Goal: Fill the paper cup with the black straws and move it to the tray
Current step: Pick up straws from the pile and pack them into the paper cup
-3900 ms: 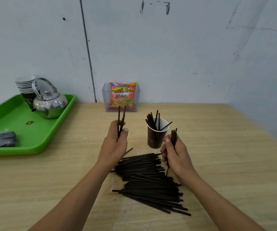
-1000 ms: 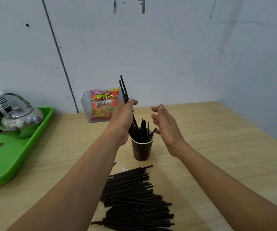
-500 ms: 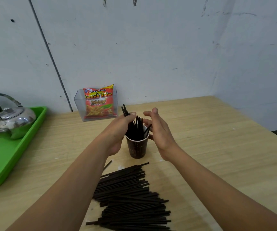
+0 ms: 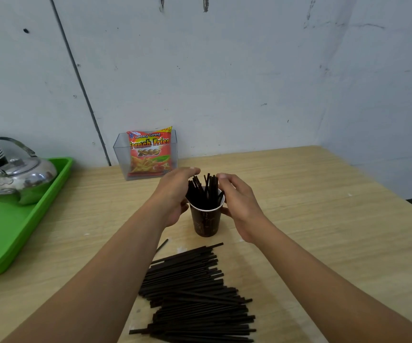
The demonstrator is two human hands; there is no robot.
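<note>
Loose black straws (image 4: 195, 298) lie nearest me on the table (image 4: 324, 243). At their 12 o'clock stands the paper cup (image 4: 206, 222). My left hand (image 4: 175, 196) and right hand (image 4: 239, 204) cup its standing straws (image 4: 205, 194), fingers loosely curved. The green tray (image 4: 14, 243) sits at the cup's 9 o'clock, well apart.

Head-worn view, forward and downward

Beyond the left hand (image 4: 175, 194), the red snack packet (image 4: 149, 151) in its clear holder (image 4: 122, 159) reads "Kentang Goreng French Fries 2000".
</note>
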